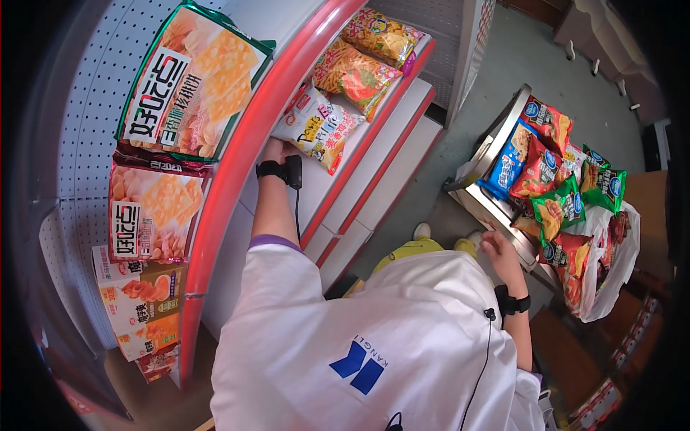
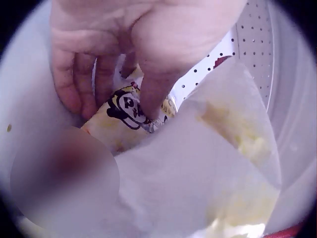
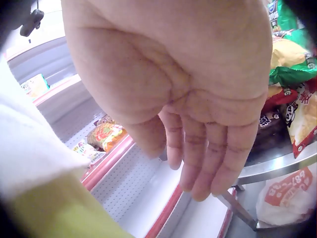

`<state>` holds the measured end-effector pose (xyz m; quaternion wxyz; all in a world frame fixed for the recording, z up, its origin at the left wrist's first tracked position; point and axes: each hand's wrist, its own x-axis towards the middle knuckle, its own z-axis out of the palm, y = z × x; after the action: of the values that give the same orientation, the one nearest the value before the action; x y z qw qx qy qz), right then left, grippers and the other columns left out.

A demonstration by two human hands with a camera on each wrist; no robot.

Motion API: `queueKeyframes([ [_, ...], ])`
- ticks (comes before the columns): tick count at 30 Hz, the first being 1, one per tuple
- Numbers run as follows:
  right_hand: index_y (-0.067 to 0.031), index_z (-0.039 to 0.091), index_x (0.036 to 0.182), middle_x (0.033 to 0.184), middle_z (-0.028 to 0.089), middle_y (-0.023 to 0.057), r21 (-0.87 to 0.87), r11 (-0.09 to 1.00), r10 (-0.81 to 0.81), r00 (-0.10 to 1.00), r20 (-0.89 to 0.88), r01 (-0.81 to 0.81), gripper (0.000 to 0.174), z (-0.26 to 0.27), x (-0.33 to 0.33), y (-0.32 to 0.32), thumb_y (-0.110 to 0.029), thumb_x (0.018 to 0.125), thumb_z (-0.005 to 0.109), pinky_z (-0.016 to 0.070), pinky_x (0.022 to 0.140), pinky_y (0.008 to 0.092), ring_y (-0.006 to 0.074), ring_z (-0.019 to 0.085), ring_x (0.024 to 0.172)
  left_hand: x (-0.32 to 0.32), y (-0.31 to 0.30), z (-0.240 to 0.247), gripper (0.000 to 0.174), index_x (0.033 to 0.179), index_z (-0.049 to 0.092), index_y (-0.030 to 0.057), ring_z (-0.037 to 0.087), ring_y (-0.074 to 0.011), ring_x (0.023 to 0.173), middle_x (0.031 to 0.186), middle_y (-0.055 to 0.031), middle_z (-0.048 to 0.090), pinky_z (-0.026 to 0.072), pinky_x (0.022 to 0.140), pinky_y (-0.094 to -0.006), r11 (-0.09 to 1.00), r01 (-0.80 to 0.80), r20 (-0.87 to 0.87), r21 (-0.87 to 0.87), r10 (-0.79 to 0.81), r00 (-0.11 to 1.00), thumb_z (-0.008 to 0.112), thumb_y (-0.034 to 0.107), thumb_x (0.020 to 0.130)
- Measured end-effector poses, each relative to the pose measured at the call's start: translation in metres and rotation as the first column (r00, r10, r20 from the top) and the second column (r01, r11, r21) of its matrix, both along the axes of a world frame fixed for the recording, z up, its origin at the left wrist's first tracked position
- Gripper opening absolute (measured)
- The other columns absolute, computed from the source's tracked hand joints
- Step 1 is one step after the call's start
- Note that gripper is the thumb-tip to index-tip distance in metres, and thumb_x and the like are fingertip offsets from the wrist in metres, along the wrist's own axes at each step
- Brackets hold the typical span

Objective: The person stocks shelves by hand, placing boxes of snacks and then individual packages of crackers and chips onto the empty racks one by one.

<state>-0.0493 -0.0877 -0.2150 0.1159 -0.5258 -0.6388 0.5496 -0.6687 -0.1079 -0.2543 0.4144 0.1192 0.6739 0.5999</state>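
Note:
On the shelf in the head view, my left hand (image 1: 275, 152) is partly hidden behind a white snack bag (image 1: 316, 129) printed with yellow and red. In the left wrist view the fingers and thumb of that hand (image 2: 143, 44) grip a pale yellow and white snack bag (image 2: 126, 111) with a black cartoon print. A blurred whitish sheet of packaging (image 2: 198, 163) covers much of the foreground there. My right hand (image 1: 499, 251) hangs beside the metal-rimmed stand, palm bare and fingers loosely extended in the right wrist view, holding nothing.
Two noodle-snack bags (image 1: 357, 75) lie farther along the shelf. Large biscuit packs (image 1: 194, 86) stand on the upper shelf at left, behind its red edge (image 1: 237, 151). At right, a round metal-rimmed stand (image 1: 467, 179) bears several chip bags (image 1: 535, 169) and a white plastic bag (image 1: 618, 266).

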Motion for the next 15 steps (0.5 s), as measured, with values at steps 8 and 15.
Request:
queueKeyframes([
  [8,0.0012,0.059,0.104,0.084,0.065,0.0142,-0.042,0.999,-0.006,1.000,0.001,0.006,0.017,-0.010,0.001,0.001,-0.007,0.089,0.058,0.0493,0.072,0.0298,0.0192,0.064,0.077,0.011,-0.012,-0.004,0.033,0.116,0.055,0.0163,0.062,-0.0155,0.092,0.107,-0.0048,0.063,0.0543,0.071,-0.0309,0.997,-0.080,-0.004,0.001,0.080,0.997,0.062,0.028,0.087],
  [15,0.0014,0.059,0.105,0.086,0.066,0.0152,0.005,1.000,0.009,1.000,0.026,-0.009,0.018,-0.008,-0.003,0.004,-0.008,0.089,0.058,0.0497,0.072,0.0303,0.0214,0.065,0.078,0.059,-0.007,0.023,0.036,0.124,0.047,0.0133,0.059,-0.0205,0.104,0.118,-0.0070,0.057,0.0533,0.082,-0.0385,0.984,-0.151,0.070,0.094,0.145,0.987,0.056,0.025,0.091],
])
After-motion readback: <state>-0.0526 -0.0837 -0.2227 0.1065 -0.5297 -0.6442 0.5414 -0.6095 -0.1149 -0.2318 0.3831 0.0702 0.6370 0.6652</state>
